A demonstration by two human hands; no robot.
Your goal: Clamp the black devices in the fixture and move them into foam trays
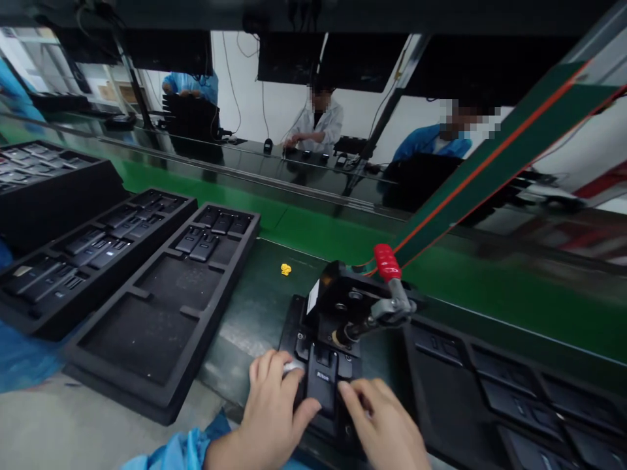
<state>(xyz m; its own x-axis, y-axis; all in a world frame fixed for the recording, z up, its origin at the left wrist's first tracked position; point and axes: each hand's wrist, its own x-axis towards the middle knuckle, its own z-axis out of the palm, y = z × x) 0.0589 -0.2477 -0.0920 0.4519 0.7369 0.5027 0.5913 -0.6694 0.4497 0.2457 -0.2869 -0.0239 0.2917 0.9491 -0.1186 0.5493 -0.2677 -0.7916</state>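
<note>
A black rectangular device [321, 385] with pale lettering sits in a black clamping fixture [337, 307]. My left hand [272, 401] is bent around the left side of the device, thumb at its lower left edge. Something whitish shows under its index finger, too small to name. My right hand [385, 421] is closed at the opposite edge, thumb against the device and the other fingers curled and partly hidden. Above the device, the fixture's toggle clamp has a red handle [386, 262] pointing up.
A foam tray [171, 326] with several black devices stands left, beside a fuller tray [102, 251]. Another tray of devices [519, 398] lies right. Small yellow pieces [286, 269] lie behind the fixture. A green slanted strip [490, 156] rises right. People work across the green belt [304, 228].
</note>
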